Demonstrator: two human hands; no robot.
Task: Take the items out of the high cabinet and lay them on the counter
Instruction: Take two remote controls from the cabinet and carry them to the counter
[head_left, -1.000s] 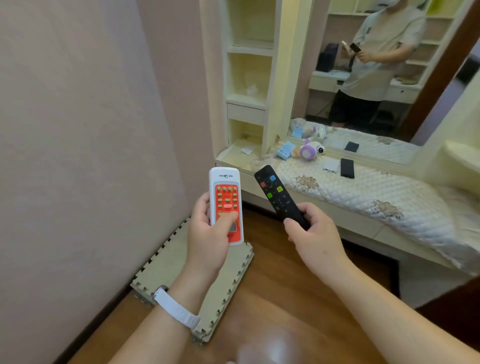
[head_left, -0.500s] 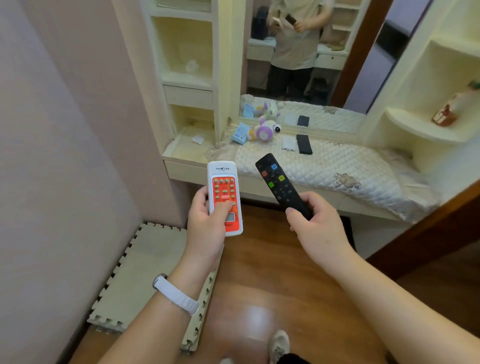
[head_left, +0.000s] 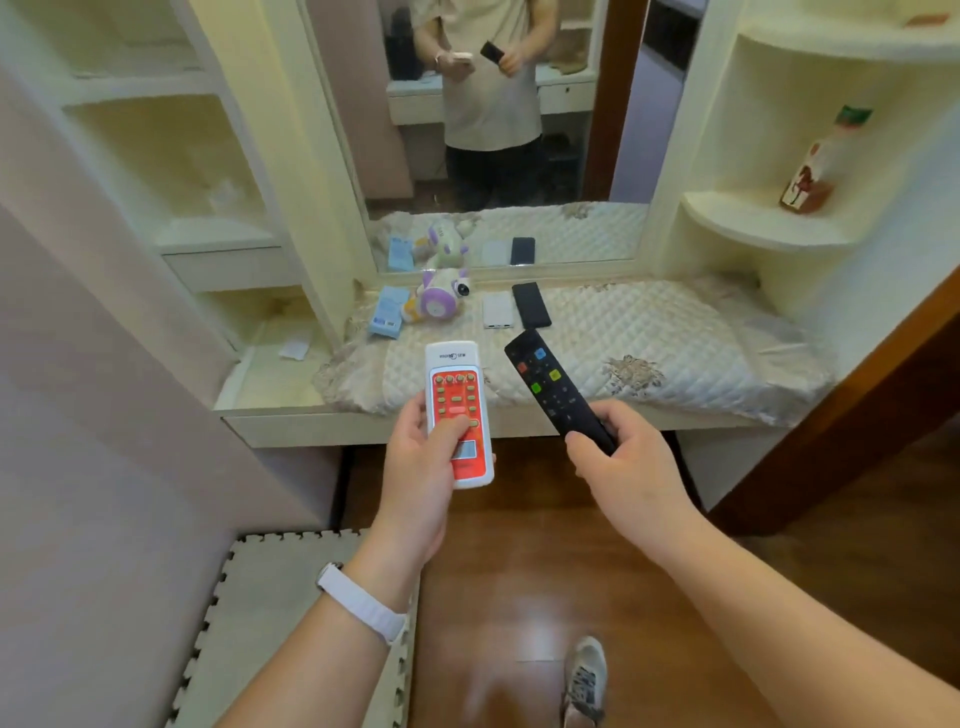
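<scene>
The left hand (head_left: 421, 462) is closed around the lower half of a white-and-orange remote (head_left: 459, 413). The right hand (head_left: 621, 457) grips the near end of a black remote (head_left: 556, 387). Both remotes are held above the near edge of the quilted counter (head_left: 675, 332), not touching it. Each long axis points away from the person toward the mirror (head_left: 597, 156); the black remote leans slightly left. Placement requires a short forward reach. Free quilt lies directly ahead, near of the power bank (head_left: 497, 310) and phone (head_left: 531, 305).
</scene>
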